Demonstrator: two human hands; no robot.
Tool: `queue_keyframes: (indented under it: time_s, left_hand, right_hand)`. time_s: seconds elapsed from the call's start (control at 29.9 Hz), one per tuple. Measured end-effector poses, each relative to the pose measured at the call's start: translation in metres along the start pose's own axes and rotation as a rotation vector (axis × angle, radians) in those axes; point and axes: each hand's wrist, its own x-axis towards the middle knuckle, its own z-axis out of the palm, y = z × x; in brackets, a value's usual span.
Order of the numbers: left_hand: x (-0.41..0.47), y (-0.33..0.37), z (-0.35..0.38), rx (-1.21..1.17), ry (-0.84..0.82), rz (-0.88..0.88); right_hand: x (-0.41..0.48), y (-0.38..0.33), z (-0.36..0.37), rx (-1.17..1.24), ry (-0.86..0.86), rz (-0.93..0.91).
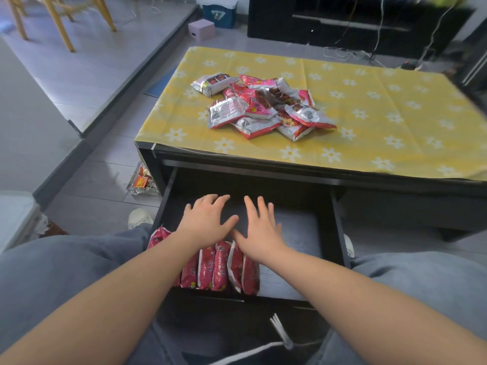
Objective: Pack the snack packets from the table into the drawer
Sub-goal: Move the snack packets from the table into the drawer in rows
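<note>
A heap of several red and silver snack packets (263,106) lies on the yellow flowered cloth of the low table (382,122). Below the table's front edge the black drawer (297,233) stands pulled out. A row of several red packets (221,267) stands on edge in its near left part. My left hand (205,222) and my right hand (259,227) hover side by side over the drawer, just beyond that row. Both have their fingers spread and straight, and both hold nothing. My forearms hide part of the row.
A glass dish with small wrappers (142,181) sits on the floor left of the table. My knees in grey trousers flank the drawer. A black TV cabinet (355,25) with cables stands behind the table. Wooden chair legs (60,25) are at the far left.
</note>
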Motion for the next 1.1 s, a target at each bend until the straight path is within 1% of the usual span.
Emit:
queue_keyframes:
  time_s: [0.13,0.27,0.5,0.57,0.64,0.77,0.94,1.04,1.1]
  left_hand:
    - [0.01,0.008,-0.015,-0.031,0.091,0.036]
    - [0.031,0.021,-0.034,-0.11,0.139,0.036]
    - [0.076,0.054,-0.06,-0.123,0.22,0.072]
    - [0.091,0.061,-0.061,-0.166,0.239,0.084]
    - [0.111,0.069,-0.063,-0.259,0.268,0.082]
    - [0.146,0.078,-0.072,-0.461,0.341,-0.007]
    - [0.202,0.089,-0.091,-0.63,0.453,-0.154]
    - [0.233,0.09,-0.106,-0.764,0.423,-0.283]
    - [0.25,0.09,-0.117,-0.935,0.37,-0.441]
  right_hand:
    - [0.009,-0.005,-0.036,-0.187,0.074,-0.141]
    - [0.03,-0.009,-0.08,-0.231,0.169,-0.195]
    - [0.079,0.014,-0.142,-0.247,0.27,-0.178]
    - [0.095,0.023,-0.153,-0.259,0.306,-0.14]
    - [0.114,0.033,-0.166,-0.268,0.334,-0.094]
    - [0.143,0.046,-0.187,-0.3,0.377,-0.01]
    - [0.183,0.065,-0.2,-0.178,0.422,0.095]
    - [0.197,0.07,-0.202,-0.098,0.39,0.181]
    - [0.202,0.072,-0.2,-0.054,0.341,0.198]
